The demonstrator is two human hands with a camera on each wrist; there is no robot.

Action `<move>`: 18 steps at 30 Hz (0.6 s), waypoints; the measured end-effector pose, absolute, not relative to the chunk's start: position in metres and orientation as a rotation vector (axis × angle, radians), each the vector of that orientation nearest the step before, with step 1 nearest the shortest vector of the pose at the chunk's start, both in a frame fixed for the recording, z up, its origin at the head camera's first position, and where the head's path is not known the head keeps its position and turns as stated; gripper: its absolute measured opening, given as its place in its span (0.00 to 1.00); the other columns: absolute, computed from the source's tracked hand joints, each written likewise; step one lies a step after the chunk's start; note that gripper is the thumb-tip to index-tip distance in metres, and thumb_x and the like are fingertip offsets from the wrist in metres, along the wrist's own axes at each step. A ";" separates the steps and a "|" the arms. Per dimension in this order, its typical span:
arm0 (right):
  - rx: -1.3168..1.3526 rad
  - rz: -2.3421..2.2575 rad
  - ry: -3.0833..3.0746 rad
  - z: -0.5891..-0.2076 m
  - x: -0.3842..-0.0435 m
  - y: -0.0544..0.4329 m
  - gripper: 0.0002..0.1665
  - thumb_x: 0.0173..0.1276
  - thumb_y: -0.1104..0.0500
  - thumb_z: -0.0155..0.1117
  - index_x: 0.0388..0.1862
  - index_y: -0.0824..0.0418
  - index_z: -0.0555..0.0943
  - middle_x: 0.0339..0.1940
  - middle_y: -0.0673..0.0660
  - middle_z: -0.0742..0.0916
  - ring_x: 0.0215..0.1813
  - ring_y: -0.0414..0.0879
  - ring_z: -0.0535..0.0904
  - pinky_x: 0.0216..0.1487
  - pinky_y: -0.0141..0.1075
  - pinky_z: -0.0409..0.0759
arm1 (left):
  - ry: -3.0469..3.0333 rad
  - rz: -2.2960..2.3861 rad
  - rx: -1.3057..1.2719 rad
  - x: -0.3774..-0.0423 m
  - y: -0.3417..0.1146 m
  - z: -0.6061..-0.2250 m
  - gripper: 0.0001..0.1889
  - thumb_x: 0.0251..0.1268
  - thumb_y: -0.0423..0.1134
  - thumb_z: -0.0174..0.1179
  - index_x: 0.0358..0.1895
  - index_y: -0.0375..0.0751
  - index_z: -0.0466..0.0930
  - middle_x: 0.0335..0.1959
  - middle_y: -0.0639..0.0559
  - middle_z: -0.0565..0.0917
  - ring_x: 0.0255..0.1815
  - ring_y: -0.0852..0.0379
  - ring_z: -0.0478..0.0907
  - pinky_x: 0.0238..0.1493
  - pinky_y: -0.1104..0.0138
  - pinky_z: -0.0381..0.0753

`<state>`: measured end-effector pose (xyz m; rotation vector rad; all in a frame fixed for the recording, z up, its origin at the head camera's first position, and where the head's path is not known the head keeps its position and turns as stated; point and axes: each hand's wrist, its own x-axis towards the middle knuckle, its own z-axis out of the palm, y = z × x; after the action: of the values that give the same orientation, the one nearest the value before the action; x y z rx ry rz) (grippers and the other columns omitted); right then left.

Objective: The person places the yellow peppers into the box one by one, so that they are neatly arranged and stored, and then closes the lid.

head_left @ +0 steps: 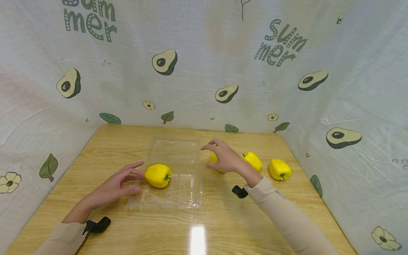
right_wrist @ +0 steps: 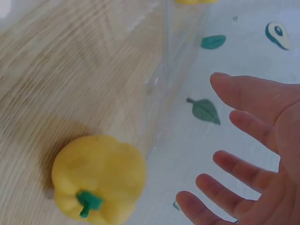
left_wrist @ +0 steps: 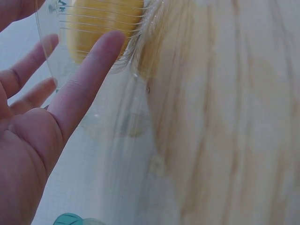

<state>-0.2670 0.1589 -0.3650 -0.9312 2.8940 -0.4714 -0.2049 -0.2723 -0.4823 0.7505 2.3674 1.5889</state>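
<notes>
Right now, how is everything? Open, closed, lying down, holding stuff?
Clear box: open.
Lid: tipped back, not closed.
Boxed pepper: lying on its side.
Three other peppers: outside the box.
Left hand: fingers apart, beside the box.
Right hand: fingers apart, gripping nothing.

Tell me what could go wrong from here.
The open right hand could nudge the nearby yellow pepper and roll it away. The clear box looks light, so the left hand at its edge might push it askew. The pepper inside may roll if the box is bumped.
</notes>
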 end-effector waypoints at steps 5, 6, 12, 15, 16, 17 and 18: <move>-0.853 -0.484 2.918 -0.369 -0.272 0.177 0.33 0.71 0.54 0.77 0.73 0.54 0.79 0.71 0.62 0.76 0.70 0.64 0.71 0.65 0.59 0.78 | 2.372 1.582 0.746 -0.206 -0.273 -0.484 0.19 0.75 0.33 0.67 0.65 0.44 0.78 0.87 0.41 0.51 0.72 0.25 0.71 0.60 0.73 0.80; -0.836 -0.485 2.924 -0.371 -0.273 0.180 0.33 0.71 0.54 0.77 0.73 0.54 0.79 0.72 0.63 0.76 0.70 0.64 0.71 0.65 0.59 0.78 | 2.373 1.582 0.746 -0.206 -0.273 -0.484 0.19 0.75 0.33 0.67 0.65 0.45 0.78 0.87 0.41 0.51 0.72 0.25 0.71 0.60 0.73 0.80; -0.767 -0.505 2.953 -0.380 -0.278 0.196 0.33 0.70 0.55 0.77 0.72 0.58 0.79 0.70 0.64 0.77 0.66 0.65 0.74 0.62 0.58 0.80 | 2.374 1.582 0.742 -0.207 -0.273 -0.483 0.19 0.75 0.33 0.67 0.65 0.45 0.78 0.87 0.41 0.51 0.72 0.25 0.71 0.60 0.73 0.80; -0.748 -0.521 2.961 -0.384 -0.279 0.201 0.33 0.70 0.55 0.78 0.72 0.59 0.79 0.68 0.64 0.77 0.65 0.65 0.74 0.62 0.59 0.80 | 2.371 1.581 0.739 -0.207 -0.273 -0.483 0.19 0.75 0.33 0.67 0.65 0.45 0.78 0.87 0.41 0.51 0.72 0.25 0.71 0.60 0.73 0.80; -0.741 -0.524 2.964 -0.386 -0.280 0.203 0.33 0.69 0.55 0.78 0.71 0.59 0.80 0.67 0.64 0.77 0.64 0.65 0.74 0.62 0.59 0.80 | 2.369 1.581 0.737 -0.207 -0.273 -0.483 0.19 0.75 0.33 0.67 0.65 0.44 0.78 0.87 0.41 0.51 0.72 0.25 0.71 0.59 0.73 0.80; -0.736 -0.528 2.965 -0.387 -0.280 0.204 0.34 0.69 0.55 0.78 0.71 0.59 0.79 0.67 0.64 0.77 0.64 0.65 0.74 0.62 0.59 0.80 | 2.369 1.582 0.735 -0.207 -0.273 -0.483 0.19 0.75 0.33 0.67 0.65 0.44 0.78 0.87 0.41 0.51 0.72 0.25 0.71 0.59 0.73 0.80; -0.731 -0.530 2.966 -0.389 -0.281 0.205 0.34 0.69 0.54 0.78 0.72 0.59 0.79 0.67 0.64 0.77 0.64 0.65 0.74 0.62 0.59 0.79 | 2.365 1.584 0.731 -0.207 -0.273 -0.483 0.19 0.75 0.33 0.67 0.65 0.44 0.78 0.87 0.41 0.51 0.72 0.25 0.71 0.59 0.73 0.80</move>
<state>-0.2810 0.2048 -0.3887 -0.7315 2.9664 -0.5301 -0.2070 -0.2734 -0.4831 0.7312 2.3647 1.5842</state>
